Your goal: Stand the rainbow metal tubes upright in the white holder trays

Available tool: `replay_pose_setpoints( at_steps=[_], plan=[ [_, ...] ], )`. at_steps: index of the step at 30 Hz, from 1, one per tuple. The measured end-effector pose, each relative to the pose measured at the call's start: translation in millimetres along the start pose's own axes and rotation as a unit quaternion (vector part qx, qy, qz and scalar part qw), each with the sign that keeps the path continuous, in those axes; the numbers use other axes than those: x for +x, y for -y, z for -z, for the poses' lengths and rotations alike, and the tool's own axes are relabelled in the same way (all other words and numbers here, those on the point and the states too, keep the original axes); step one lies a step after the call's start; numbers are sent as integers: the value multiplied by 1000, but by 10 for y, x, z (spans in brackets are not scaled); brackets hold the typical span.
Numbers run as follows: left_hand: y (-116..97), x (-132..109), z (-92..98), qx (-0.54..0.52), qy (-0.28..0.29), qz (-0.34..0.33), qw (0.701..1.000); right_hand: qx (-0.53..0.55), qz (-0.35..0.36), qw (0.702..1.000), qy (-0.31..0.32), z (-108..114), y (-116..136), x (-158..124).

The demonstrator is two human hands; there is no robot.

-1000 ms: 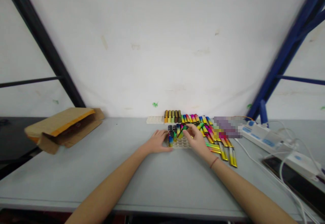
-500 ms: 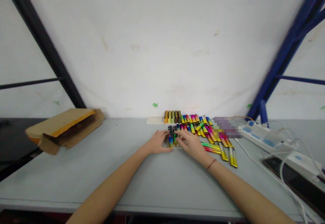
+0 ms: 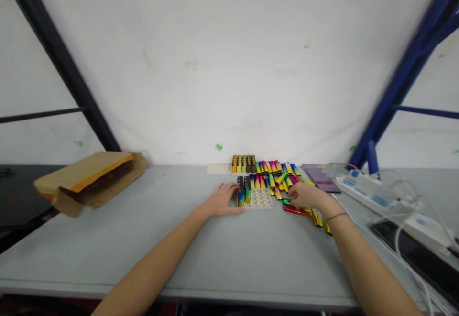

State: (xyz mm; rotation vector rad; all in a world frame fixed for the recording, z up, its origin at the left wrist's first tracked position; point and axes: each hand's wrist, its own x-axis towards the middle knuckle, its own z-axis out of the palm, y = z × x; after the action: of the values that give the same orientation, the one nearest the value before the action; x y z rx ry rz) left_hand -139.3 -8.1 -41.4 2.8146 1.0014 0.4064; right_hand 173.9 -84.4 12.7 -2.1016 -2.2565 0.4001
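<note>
My left hand (image 3: 221,200) curls round the left end of a white holed tray (image 3: 261,199), thumb at the front and fingers behind. In the tray's left part stand several shiny rainbow-coloured lighters (image 3: 244,192) with black tops; the holes to their right show bare. To the right of the tray, my right hand (image 3: 307,197) has its fingers bent down and closed on a green lighter (image 3: 287,202) lying on the table. A red lighter (image 3: 292,209) lies just in front of it. The right palm hides part of the loose lighters.
Behind lies a spread of loose colourful lighters (image 3: 270,167), beside a filled block of upright lighters (image 3: 244,164) and another white tray (image 3: 218,168). A purple-screened phone (image 3: 321,177), power strip (image 3: 380,199), cables and dark tablet (image 3: 416,254) are right. An open cardboard box (image 3: 89,177) sits left.
My right hand has moved from above the tray rightward to the loose lighters, uncovering the tray's holes. My left hand has stayed at the tray's left end.
</note>
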Motion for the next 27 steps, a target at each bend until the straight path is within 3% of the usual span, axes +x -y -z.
replay_pose_setpoints(
  at_steps=[6,9,12,16,27],
  plan=[
    [11,1,-7,8,5,-1,1000,-40,32,999,13,36,100,-8],
    [23,-2,-15,8,2,-1,1000,19,77,993,-88,59,136,-16],
    [27,-2,-15,12,6,-3,1000,143,112,963,-198,64,244,-36],
    [16,2,-7,16,4,-4,1000,271,184,909,-257,3,490,-60],
    [26,1,-24,20,-6,-3,1000,572,171,787,-158,-350,772,122]
  ],
)
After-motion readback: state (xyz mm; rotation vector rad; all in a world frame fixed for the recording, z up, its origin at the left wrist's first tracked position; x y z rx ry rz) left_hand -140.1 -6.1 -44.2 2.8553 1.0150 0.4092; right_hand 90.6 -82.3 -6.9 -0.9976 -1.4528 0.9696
